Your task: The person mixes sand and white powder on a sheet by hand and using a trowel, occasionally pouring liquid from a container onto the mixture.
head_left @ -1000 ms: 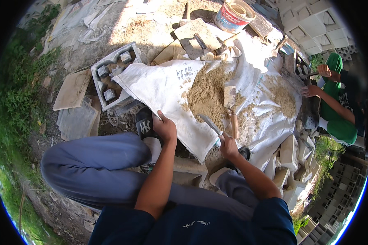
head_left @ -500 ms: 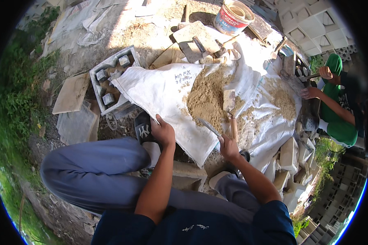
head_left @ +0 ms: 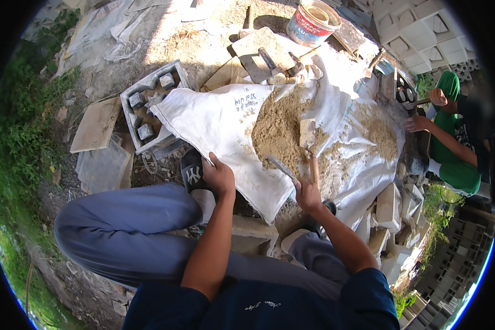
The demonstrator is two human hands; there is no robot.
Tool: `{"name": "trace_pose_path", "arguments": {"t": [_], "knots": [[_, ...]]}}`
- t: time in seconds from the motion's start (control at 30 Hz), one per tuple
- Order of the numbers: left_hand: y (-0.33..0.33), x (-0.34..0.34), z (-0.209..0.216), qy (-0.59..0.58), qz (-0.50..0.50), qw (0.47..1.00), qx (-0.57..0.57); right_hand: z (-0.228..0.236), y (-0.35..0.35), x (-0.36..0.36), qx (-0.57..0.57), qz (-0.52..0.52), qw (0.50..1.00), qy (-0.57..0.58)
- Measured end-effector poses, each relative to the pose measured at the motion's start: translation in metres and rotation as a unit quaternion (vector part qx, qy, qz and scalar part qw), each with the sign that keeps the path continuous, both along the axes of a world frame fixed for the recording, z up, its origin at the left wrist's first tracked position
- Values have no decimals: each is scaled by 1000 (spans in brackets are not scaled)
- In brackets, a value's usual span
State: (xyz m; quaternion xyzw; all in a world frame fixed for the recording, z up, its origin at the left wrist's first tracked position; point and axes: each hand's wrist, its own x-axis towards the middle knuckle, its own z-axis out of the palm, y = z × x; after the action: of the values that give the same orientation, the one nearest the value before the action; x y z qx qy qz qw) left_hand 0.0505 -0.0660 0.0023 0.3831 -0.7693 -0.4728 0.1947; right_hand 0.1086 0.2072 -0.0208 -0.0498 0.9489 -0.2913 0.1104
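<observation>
My left hand (head_left: 220, 175) is closed on the near edge of a white woven sack (head_left: 214, 118) spread over the ground, above my dark shoe (head_left: 191, 169). In my right hand (head_left: 308, 193) is a narrow, flat metal bar (head_left: 281, 165), its far end over the near edge of a heap of damp sand (head_left: 278, 124). A trowel with a flat blade (head_left: 307, 133) rests on the sand, its wooden handle (head_left: 314, 169) just beyond my right hand. Left of the sack stands a metal mould (head_left: 127, 113) with several blocky cores inside.
Flat slabs (head_left: 96, 125) lean at the left. Beyond the sand are boards, a hammer-like tool (head_left: 268, 58) and a paint bucket (head_left: 313, 25). At the right, another person's hands (head_left: 423, 122) work at a second mould. Concrete blocks (head_left: 389, 209) are piled at the near right.
The bar in my right hand has tilted slightly, its far end shifting a little over the sand. My left hand keeps its hold on the sack.
</observation>
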Motion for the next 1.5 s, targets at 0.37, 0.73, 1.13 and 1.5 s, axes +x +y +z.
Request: {"name": "trace_pose_path", "arguments": {"t": [0.37,0.73,1.13,1.5], "knots": [[3,0,0,32,-5,999,21,-20,3,8,90,0,995,-48],[4,-1,3,-7,-6,1000,3,-19,4,8,62,-3,997,35],[-2,0,5,34,5,999,-3,0,-3,-6,-51,-15,999,7],[-2,2,3,21,4,1000,12,5,-1,-11,27,-7,999,-34]]}}
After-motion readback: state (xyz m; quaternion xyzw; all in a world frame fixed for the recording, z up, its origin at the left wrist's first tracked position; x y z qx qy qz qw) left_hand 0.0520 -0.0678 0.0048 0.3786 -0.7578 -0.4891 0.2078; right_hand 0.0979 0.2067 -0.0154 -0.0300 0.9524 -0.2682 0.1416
